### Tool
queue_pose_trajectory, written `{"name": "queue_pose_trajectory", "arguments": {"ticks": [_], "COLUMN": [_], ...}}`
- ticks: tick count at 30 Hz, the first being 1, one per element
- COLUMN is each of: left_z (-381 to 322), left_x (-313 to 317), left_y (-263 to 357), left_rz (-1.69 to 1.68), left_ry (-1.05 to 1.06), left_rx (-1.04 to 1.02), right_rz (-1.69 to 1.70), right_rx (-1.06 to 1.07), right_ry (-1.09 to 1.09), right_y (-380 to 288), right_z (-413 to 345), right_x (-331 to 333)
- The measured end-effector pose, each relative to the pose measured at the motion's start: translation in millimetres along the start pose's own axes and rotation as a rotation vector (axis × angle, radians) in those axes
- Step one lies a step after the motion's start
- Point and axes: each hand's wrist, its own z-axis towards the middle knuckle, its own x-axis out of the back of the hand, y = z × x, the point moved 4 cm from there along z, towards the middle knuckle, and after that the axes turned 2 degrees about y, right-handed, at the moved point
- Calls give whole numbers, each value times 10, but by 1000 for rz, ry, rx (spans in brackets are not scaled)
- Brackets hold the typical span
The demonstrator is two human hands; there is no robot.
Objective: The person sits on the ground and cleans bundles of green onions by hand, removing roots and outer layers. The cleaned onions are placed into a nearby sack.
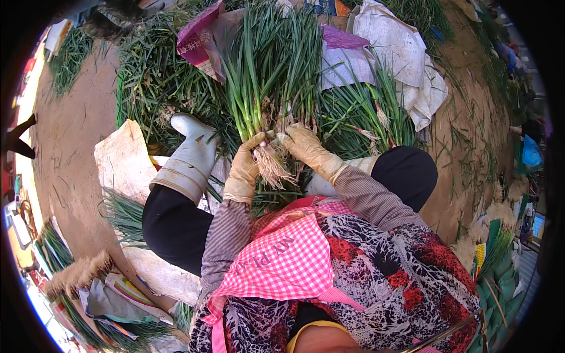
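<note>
My left hand (246,163), in a tan rubber glove, is closed around the base of a bunch of green onions (248,95). Their pale stringy roots (272,167) hang down beside the glove toward my lap. My right hand (309,148), gloved the same way, reaches in from the right with its fingertips at the root ends of more green onions (299,70). Whether those fingers grip a stalk is hard to tell. The leaves of both bunches point away from me, over a larger heap.
Loose green onions (159,75) are piled ahead and left, others (362,114) to the right. White woven sacks (393,44) and a purple bag (201,33) lie on the heap. My white rubber boots (187,154) flank it. Wrapped bundles (123,304) rest behind left on the dirt floor (66,176).
</note>
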Motion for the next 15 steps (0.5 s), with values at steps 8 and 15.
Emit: {"name": "queue_pose_trajectory", "arguments": {"ticks": [8, 15], "left_z": [-11, -53], "left_x": [11, -132], "left_y": [-163, -224], "left_rz": [-70, -54], "left_ry": [105, 4], "left_rx": [40, 110], "right_rz": [1446, 1683], "right_rx": [-710, -1070], "right_ry": [-161, 14], "right_y": [275, 481], "right_z": [50, 341], "right_x": [-212, -681]}}
